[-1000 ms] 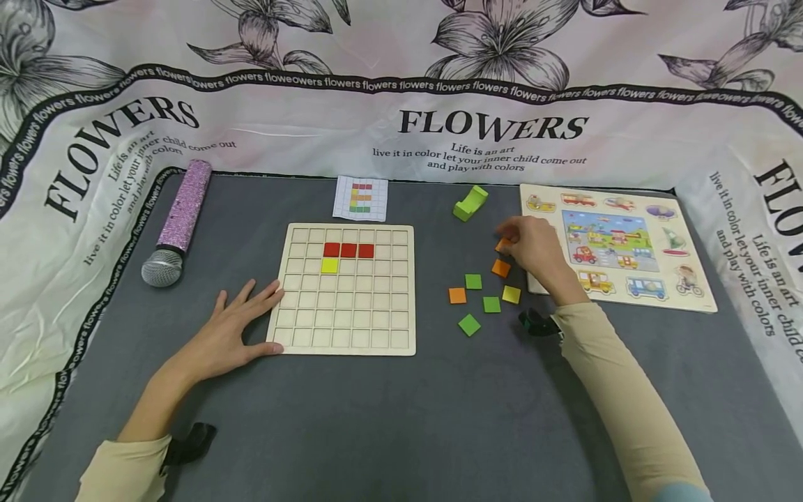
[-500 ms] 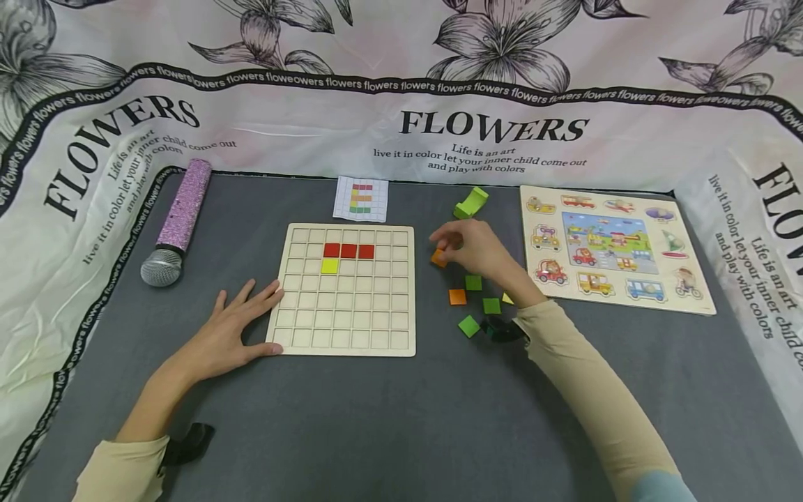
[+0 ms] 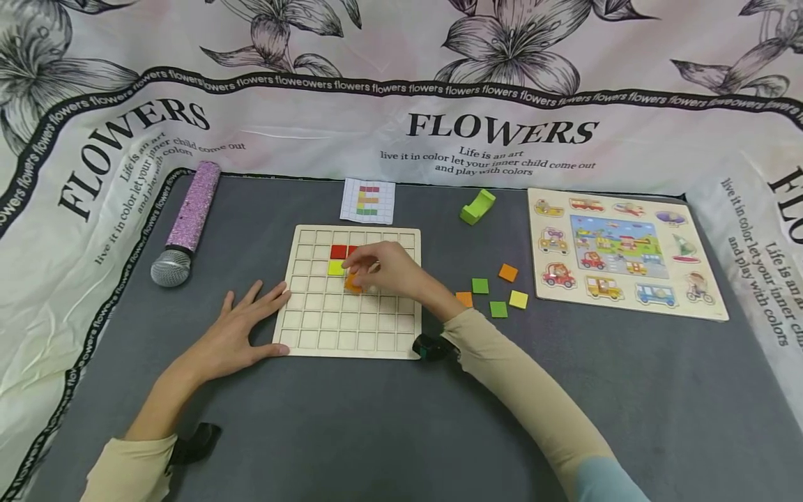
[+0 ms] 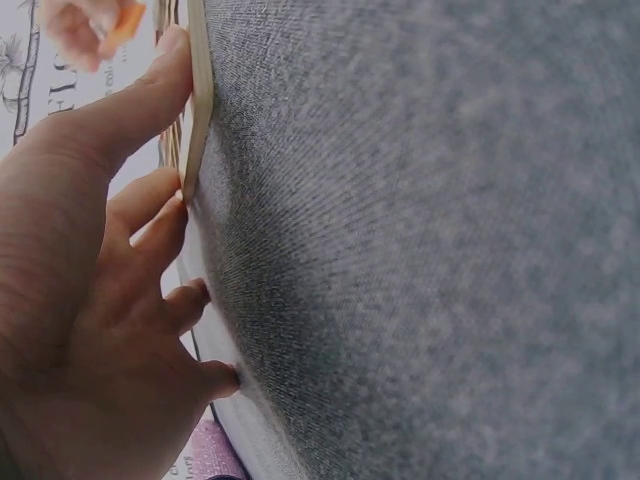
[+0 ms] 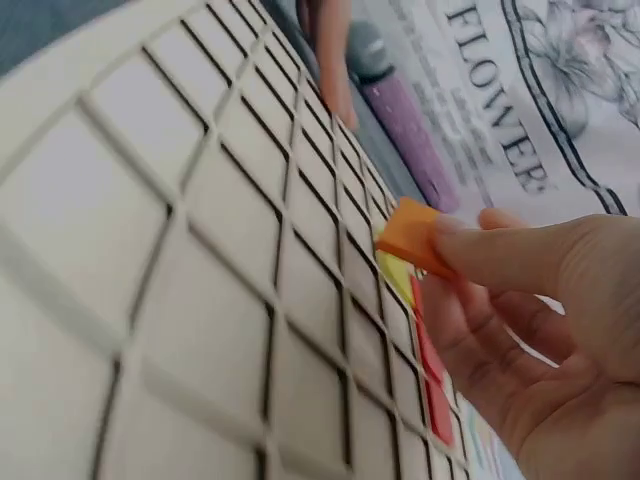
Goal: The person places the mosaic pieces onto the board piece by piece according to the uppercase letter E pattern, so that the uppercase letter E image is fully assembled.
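Observation:
A pale wooden grid board [image 3: 326,322] lies on the grey table. My left hand [image 3: 235,331] rests at its left edge, fingers spread, thumb and fingertips touching the rim. Above the board, my right hand [image 3: 392,268] pinches an orange square tile [image 5: 412,235] between thumb and finger, tilted and clear of the cells in the right wrist view. A yellow tile [image 3: 335,268] sits in the grid below a red tile [image 3: 339,252]; more red tiles run along that row, partly hidden by my right hand. A printed pattern card [image 3: 367,201] lies behind the board.
Right of the board lie loose green [image 3: 479,286], orange [image 3: 508,272] and yellow tiles [image 3: 518,299]. A green curved block [image 3: 477,207] stands behind them. A vehicle picture puzzle [image 3: 627,251] is at the far right, a glittery pink microphone [image 3: 190,219] at the left.
My right hand has picked up an orange tile at the puzzle's edge and carried it left over the board. One green tile is now out of sight. My left hand stays at the board's edge.

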A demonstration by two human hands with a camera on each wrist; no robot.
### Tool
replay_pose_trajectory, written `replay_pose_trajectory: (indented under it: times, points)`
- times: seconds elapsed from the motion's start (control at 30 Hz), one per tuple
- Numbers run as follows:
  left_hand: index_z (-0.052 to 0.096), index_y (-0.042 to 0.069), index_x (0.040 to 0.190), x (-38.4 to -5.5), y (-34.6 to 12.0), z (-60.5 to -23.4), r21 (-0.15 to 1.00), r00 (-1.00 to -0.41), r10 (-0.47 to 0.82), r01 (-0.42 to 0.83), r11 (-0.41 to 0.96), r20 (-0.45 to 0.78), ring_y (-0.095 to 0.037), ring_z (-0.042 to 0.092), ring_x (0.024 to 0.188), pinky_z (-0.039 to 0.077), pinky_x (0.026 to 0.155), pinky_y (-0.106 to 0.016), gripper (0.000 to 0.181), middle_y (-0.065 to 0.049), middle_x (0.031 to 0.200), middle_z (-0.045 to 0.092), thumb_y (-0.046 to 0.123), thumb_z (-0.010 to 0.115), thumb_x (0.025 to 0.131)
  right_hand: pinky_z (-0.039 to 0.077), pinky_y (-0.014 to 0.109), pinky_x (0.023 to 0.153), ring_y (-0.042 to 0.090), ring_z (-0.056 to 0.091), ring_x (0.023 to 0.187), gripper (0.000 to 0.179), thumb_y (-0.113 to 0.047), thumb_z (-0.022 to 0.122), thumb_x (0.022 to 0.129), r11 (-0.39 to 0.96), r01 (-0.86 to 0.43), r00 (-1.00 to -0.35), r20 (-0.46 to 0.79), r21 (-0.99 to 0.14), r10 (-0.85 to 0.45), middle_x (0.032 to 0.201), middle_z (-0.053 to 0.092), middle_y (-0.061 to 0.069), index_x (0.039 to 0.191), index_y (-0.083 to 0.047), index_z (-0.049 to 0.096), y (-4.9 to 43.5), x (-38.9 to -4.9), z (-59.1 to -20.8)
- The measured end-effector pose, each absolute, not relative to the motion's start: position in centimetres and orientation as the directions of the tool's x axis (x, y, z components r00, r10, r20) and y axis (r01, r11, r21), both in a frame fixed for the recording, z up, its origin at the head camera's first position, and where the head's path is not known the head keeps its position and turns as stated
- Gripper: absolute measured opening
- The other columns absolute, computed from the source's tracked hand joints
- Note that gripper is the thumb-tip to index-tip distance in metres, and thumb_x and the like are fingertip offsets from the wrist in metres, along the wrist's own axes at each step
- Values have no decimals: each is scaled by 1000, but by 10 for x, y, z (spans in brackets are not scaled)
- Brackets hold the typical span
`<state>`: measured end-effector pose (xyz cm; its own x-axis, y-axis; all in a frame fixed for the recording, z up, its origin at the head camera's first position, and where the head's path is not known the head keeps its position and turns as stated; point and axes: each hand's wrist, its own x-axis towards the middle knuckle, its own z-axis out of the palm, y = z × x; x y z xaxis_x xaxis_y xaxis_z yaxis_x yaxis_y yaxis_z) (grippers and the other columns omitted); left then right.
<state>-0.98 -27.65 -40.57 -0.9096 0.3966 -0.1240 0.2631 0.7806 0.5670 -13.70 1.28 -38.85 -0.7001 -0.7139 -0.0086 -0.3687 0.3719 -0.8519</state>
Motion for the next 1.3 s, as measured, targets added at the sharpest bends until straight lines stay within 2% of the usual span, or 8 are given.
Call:
replay_pose_trajectory:
  times: [0.27, 0.6, 1.0, 1.3]
  points:
    - [34, 11, 154, -11, -275, -407, 572, -908, 399, 260, 778, -130, -44, 8, 147, -4, 110, -69, 87, -8, 162, 23, 42, 76, 83, 51, 18, 79, 13, 64, 90, 21, -2, 71, 89, 372, -445, -683, 40, -814, -729, 103, 71, 4, 110, -5, 72, -18, -134, -396]
    - [35, 11, 153, -10, -276, -408, 575, -909, 397, 257, 777, -129, -45, 7, 147, -5, 110, -70, 88, -9, 162, 23, 42, 76, 83, 49, 19, 80, 13, 63, 93, 20, -3, 69, 90, 419, -470, -675, 10, -777, -738, 105, 71, 3, 110, -7, 72, -24, -134, -399]
    - [36, 10, 153, -10, -277, -407, 575, -909, 400, 266, 774, -118, -46, 8, 147, -4, 109, -71, 87, -11, 161, 24, 40, 78, 82, 48, 19, 83, 13, 63, 92, 19, -4, 70, 90, 527, -516, -700, -23, -676, -714, 101, 71, 2, 109, -6, 72, -33, -126, -395]
    - [36, 9, 153, -10, -276, -406, 576, -908, 400, 261, 775, -127, -46, 8, 147, -4, 109, -71, 88, -11, 161, 24, 40, 78, 82, 49, 20, 85, 14, 64, 96, 22, -1, 69, 90, 537, -505, -709, -30, -675, -704, 104, 71, 4, 111, -5, 71, -35, -124, -394]
